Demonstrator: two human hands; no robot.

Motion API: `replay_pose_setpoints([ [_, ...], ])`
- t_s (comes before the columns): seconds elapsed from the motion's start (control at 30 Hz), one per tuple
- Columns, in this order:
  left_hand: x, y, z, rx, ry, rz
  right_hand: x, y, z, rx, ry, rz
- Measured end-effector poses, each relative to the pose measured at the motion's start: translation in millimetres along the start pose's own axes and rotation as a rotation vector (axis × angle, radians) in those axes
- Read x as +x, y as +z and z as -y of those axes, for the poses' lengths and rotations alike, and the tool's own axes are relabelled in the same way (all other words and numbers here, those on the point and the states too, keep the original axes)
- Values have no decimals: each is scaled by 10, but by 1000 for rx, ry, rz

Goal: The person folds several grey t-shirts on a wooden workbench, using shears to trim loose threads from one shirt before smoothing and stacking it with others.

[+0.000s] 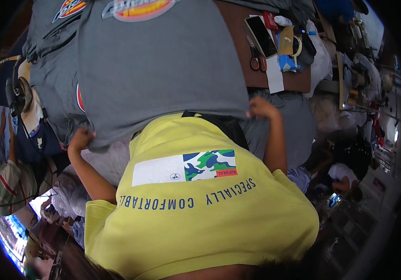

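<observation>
A grey T-shirt (167,70) with a red, yellow and white print lies spread out in front of me, its hem toward my body. My left hand (81,138) is closed at the hem's near left corner, the fingers curled on the cloth. At the near right corner my right hand (263,108) pinches the hem between thumb and fingers. The hem runs fairly straight between the two hands, just beyond my yellow shirt. More grey shirts (53,60) with similar prints lie beneath it and to its left.
On the brown tabletop (298,83) at right lie scissors (257,60), a phone (262,36), a white strip (275,77) and a tape roll (297,46). An iron (20,93) stands at far left. Other people (11,184) sit at both sides.
</observation>
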State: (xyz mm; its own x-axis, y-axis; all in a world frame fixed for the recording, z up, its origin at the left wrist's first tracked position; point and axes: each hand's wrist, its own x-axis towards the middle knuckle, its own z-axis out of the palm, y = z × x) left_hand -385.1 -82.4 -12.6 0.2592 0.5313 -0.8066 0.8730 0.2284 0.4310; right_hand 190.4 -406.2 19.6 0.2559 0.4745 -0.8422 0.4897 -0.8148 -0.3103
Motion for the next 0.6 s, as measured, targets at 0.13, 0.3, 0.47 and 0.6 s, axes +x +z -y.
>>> replay_pose_setpoints([
  [0.13,336,-81,73,157,279,-318,26,-52,84,-89,58,-118],
  [0.3,567,-83,-1230,82,446,-825,591,-155,669,234,-514,-801],
  [0.47,769,21,-1816,332,563,-1102,1015,-194,1061,235,-671,-816],
  [0.6,634,-270,-1569,-1,574,-706,661,-299,966,773,-737,-490],
])
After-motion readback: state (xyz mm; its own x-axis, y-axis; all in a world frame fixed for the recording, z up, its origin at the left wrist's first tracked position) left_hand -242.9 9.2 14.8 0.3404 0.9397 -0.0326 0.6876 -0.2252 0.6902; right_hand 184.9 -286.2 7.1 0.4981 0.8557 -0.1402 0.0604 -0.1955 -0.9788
